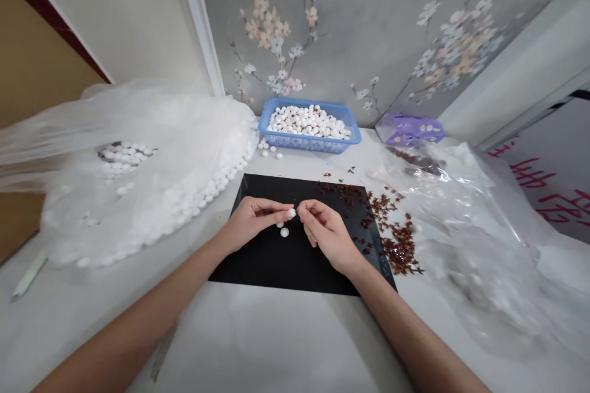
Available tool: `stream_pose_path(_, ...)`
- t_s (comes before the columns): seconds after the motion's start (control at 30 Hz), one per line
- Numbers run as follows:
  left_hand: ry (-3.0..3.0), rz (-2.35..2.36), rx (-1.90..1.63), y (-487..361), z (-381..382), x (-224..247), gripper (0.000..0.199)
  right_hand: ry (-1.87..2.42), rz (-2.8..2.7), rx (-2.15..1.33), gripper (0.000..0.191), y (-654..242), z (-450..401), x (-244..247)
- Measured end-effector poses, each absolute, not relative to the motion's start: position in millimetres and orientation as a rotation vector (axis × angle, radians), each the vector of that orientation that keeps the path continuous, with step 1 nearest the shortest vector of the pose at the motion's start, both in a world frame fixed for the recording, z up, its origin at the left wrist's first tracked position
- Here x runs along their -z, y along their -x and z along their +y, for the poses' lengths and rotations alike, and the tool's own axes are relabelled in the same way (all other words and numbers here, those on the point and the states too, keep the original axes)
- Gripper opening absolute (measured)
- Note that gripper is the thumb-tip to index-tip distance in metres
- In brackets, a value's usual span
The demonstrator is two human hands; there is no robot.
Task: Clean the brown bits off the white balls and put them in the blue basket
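My left hand (251, 221) pinches a small white ball (292, 213) between thumb and fingertips, above a black board (276, 267). Close beside it, my right hand (325, 230) is closed in a pinch, its fingertips almost meeting the ball. A tiny brownish bit shows at those fingertips, too small to make out clearly. Below the hands, another white ball (284, 233) lies on the board, with one more partly hidden behind the left fingers. Small brown star-shaped pieces (401, 249) are scattered over the board's right side and the table beside it.
At the back stands a blue plastic basket (313, 142) full of white balls, some with brown bits. A large clear bag (152, 196) of white balls spreads over the left. Crumpled clear plastic (493, 282) and a purple packet (412, 130) lie at right.
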State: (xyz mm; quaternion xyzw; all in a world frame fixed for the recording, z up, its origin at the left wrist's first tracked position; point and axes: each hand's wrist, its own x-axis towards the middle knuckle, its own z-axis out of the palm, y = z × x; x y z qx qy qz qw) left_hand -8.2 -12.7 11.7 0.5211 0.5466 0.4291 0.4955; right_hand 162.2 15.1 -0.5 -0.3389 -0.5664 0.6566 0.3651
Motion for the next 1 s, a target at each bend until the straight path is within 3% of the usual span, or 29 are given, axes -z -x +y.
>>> stream_pose_path(0.63, -1.285, 1.229, -0.978, 10, -15, -15, 0.023, 0.865, -1.451, -1.71, 0.025, -164, 13, -6)
stream_pose_path(1.0, -1.052, 1.265, -1.146, 12, -10, -9, 0.024, 0.95, -1.702, -0.961, 0.018, -158, -1, -2)
